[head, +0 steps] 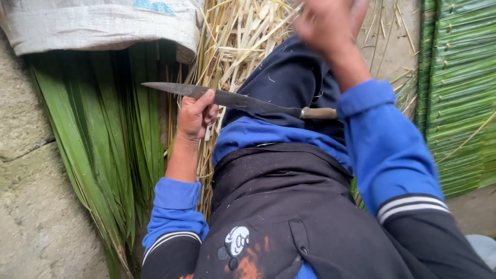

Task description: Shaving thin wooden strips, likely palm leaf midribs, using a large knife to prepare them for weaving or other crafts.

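Your left hand (195, 114) pinches the long knife (232, 99) by its blade, so keep fingers off the edge, while your blurred right hand (330, 23) seems clenched, contents unclear.

Green leaves (98, 134), dry straw (237, 41), white sack (98, 23).
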